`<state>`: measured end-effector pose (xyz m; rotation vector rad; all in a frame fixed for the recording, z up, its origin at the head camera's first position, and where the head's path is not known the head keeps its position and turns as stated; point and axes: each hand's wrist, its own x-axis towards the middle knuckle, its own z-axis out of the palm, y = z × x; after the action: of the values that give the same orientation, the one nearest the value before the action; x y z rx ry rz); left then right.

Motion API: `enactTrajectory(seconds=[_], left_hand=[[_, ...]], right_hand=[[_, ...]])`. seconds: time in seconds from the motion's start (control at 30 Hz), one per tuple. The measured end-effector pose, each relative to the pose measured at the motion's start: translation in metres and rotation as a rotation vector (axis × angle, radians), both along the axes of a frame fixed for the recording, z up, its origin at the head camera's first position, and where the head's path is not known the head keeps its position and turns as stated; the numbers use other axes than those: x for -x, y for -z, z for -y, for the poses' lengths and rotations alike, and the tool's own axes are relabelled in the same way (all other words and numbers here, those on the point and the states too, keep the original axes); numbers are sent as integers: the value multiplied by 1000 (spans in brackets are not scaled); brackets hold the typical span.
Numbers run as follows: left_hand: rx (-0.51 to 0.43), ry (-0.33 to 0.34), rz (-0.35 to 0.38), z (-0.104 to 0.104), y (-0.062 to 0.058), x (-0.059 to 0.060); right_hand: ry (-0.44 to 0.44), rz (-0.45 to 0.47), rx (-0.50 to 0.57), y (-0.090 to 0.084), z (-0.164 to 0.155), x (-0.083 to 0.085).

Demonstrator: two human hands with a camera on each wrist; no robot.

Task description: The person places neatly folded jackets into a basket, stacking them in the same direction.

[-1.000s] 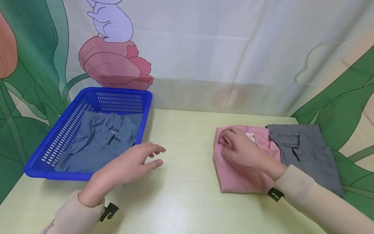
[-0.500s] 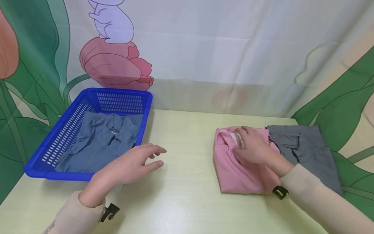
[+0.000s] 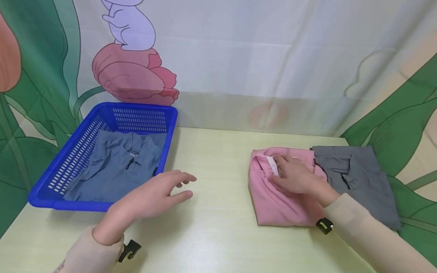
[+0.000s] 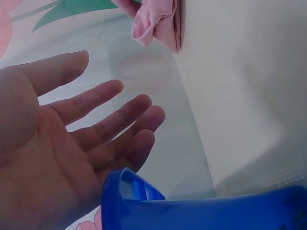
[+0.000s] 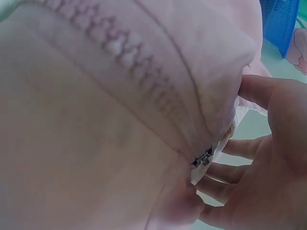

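Observation:
My right hand (image 3: 296, 176) lies on a folded pink zip jacket (image 3: 269, 206), thumb and fingertips apart at the pale inside of its collar. In the right wrist view the jacket's zipper (image 5: 139, 62) runs across the foreground, and cloth hides the fingertips of that hand (image 5: 278, 158). My left hand (image 3: 153, 195) holds nothing. It hovers by the near right corner of a blue plastic basket (image 3: 68, 204), fingers loosely bent and spread. The left wrist view shows this hand (image 4: 72, 134) palm toward the camera, above the basket rim (image 4: 211, 211).
Inside the basket lies a blue-grey zip garment (image 3: 116, 174). A folded dark grey garment (image 3: 365, 182) lies against the pink jacket on its right. Behind the pale table (image 3: 211, 227) hangs a printed curtain (image 3: 222, 64).
My right hand has shifted right from the jacket's left collar edge, uncovering the collar opening and its pale lining, and has stayed about there over the last half second. The left hand has hardly moved.

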<state>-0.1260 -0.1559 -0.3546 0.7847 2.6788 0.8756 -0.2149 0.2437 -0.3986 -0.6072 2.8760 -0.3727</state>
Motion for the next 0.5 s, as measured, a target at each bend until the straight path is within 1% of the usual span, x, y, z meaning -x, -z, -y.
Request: enactTrajectory(seconds=[0.1,0.23,0.5], left_hand=[[4,-4,17,0,0,-1],[-1,-3,17,0,-1,-2],[-9,21,24,-2,-1,-3]], right_hand=[[1,-16,2,2,1,0],[4,-31,-11,5,3,0],[-30,-83,-20,10,11,-2]])
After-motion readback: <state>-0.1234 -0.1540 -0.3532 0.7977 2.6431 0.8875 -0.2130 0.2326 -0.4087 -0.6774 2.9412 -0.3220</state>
